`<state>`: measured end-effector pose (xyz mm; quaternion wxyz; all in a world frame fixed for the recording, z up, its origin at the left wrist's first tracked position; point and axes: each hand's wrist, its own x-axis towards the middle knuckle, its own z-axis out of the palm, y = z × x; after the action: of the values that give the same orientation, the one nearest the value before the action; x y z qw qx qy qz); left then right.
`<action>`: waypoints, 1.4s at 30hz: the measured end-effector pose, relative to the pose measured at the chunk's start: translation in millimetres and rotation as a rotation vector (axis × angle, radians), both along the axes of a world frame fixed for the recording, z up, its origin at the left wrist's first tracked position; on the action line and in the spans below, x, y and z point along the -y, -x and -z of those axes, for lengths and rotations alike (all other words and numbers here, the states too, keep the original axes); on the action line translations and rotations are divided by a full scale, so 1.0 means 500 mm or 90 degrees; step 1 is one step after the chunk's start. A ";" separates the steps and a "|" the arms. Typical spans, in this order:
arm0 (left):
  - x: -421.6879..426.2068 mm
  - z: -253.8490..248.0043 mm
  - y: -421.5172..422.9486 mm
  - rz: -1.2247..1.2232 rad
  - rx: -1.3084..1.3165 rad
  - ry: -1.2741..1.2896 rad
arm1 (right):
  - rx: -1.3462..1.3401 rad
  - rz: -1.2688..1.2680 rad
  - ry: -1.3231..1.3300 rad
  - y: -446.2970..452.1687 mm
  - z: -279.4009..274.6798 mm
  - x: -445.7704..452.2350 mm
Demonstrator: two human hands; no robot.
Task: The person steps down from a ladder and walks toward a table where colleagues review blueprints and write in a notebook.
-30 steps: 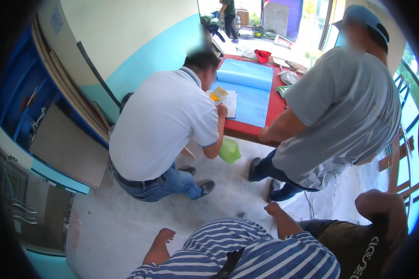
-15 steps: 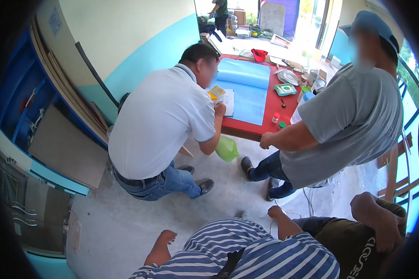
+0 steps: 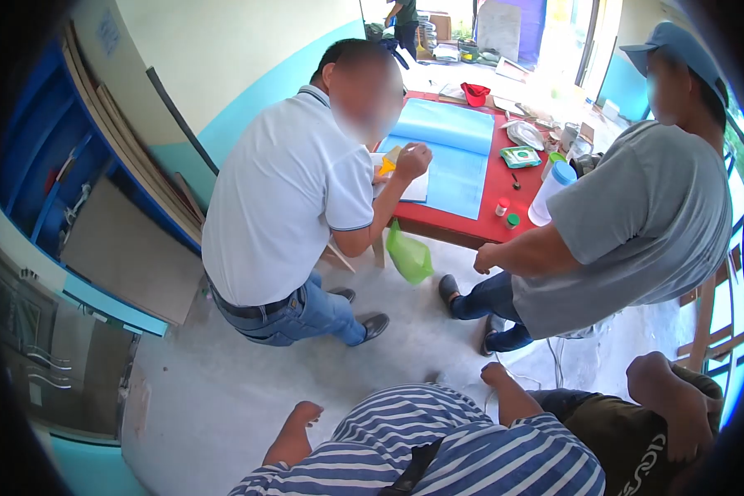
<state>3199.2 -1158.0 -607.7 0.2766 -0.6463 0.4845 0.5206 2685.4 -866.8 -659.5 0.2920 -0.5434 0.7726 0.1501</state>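
Below me is my striped shirt with a dark strap across it. My left hand hangs out to the left over the bare floor, its fingers loosely bent and a little apart, with nothing seen in it. On the other side my right hand is held low with the fingers curled in; no object shows in it. Neither hand touches the red table ahead. Cables lie on the floor beyond my right hand.
A person in a white shirt bends at the table over papers. Another in a grey shirt stands right of it. Blue sheeting, a jug and small jars lie there. A green bag hangs below. Someone in dark clothing is close on my right.
My view has shifted slightly. The person in white has lifted their head and raised their writing hand off the papers. The person in grey has turned their head. My hands stay low.
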 end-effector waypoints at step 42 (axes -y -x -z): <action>0.037 0.028 0.025 0.184 -0.106 0.018 | -0.020 0.092 0.021 -0.014 0.016 -0.050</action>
<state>3186.7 -1176.3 -621.6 0.2982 -0.5281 0.6012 0.5203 2692.3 -841.5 -667.7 0.2811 -0.4885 0.8167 0.1244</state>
